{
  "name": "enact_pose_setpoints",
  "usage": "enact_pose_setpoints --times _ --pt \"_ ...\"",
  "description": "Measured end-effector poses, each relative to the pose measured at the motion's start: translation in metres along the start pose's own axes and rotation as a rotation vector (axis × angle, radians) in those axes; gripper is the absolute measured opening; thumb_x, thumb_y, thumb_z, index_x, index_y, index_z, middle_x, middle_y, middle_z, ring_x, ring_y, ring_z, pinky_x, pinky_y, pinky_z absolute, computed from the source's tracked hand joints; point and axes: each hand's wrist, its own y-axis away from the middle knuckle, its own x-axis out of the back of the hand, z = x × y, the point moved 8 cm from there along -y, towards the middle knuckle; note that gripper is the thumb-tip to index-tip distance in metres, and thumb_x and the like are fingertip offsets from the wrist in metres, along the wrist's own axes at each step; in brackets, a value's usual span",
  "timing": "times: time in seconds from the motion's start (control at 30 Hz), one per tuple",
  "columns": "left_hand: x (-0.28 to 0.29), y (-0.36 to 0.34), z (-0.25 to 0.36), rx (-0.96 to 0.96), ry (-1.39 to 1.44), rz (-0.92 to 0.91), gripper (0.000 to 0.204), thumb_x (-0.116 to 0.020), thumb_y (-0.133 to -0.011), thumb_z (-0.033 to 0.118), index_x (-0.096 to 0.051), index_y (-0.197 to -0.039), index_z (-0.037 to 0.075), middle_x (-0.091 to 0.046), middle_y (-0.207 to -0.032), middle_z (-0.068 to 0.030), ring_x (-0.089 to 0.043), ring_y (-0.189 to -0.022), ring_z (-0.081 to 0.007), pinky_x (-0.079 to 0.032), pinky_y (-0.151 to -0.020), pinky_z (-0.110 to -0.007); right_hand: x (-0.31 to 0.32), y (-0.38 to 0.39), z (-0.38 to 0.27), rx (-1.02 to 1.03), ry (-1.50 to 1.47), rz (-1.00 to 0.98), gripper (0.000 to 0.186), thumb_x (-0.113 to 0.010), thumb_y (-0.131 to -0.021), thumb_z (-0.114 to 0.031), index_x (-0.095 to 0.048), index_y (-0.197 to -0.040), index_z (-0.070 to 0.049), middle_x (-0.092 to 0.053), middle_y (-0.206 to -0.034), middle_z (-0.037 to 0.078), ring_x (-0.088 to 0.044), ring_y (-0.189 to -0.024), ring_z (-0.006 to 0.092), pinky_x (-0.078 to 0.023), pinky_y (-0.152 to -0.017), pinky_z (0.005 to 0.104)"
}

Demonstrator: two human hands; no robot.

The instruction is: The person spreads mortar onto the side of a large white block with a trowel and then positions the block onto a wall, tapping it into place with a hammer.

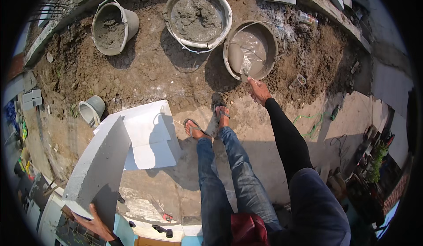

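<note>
My left hand (pixel 93 224) clasps the lower end of the grey block (pixel 96 162), presumably to steady its tilt beside the white blocks (pixel 152 142). Well apart, my right hand (pixel 259 91) is wrapped around the trowel (pixel 246 65) handle — blade inside the bucket (pixel 275 52), seemingly angled to meet the wet mix (pixel 255 39).

No text, brand, number or sign can be read; the small coloured marks borne by the clear, cylindrical plastic container (pixel 307 17) cannot be made out.
</note>
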Motion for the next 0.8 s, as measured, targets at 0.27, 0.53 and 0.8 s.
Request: enact_pose_setpoints --times 0.27,0.53,0.8 --pt "-0.009 -0.003 -0.002 0.041 0.143 -0.05 0.087 -0.078 -0.089 0.038 -0.034 -0.155 0.003 -0.037 -0.157 -0.0201 -0.039 -0.141 -0.0323 -0.034 -0.116 -0.047 0.059 0.012 0.035 0.01 -0.003 0.028 0.043 -0.062 -0.098 -0.052 -0.058 -0.091 -0.01 -0.048 -0.057 0.0 -0.044 -0.04 0.0114 -0.035 -0.038 0.0303" --pt "0.001 -0.026 0.021 -0.061 0.159 -0.017 0.1 -0.087 -0.075 0.038 -0.035 -0.153 0.001 -0.043 -0.149 -0.0221 -0.04 -0.14 -0.0337 -0.03 -0.117 -0.044 0.023 0.12 -0.05 0.305 0.147 -0.027 0.037 -0.055 -0.105 -0.043 -0.053 -0.083 -0.013 -0.041 -0.055 -0.007 -0.035 -0.043 0.0045 -0.027 -0.039 0.0256" --pt "0.007 -0.074 -0.041 -0.029 0.201 -0.055 0.101 -0.089 -0.069 0.047 -0.043 -0.146 0.0 -0.056 -0.13 -0.0219 -0.055 -0.121 -0.0377 -0.041 -0.106 -0.048 -0.213 0.256 -0.157 0.461 0.253 -0.503 0.033 -0.056 -0.105 -0.033 -0.053 -0.083 -0.009 -0.044 -0.062 -0.007 -0.038 -0.054 0.0029 -0.03 -0.049 0.0246"
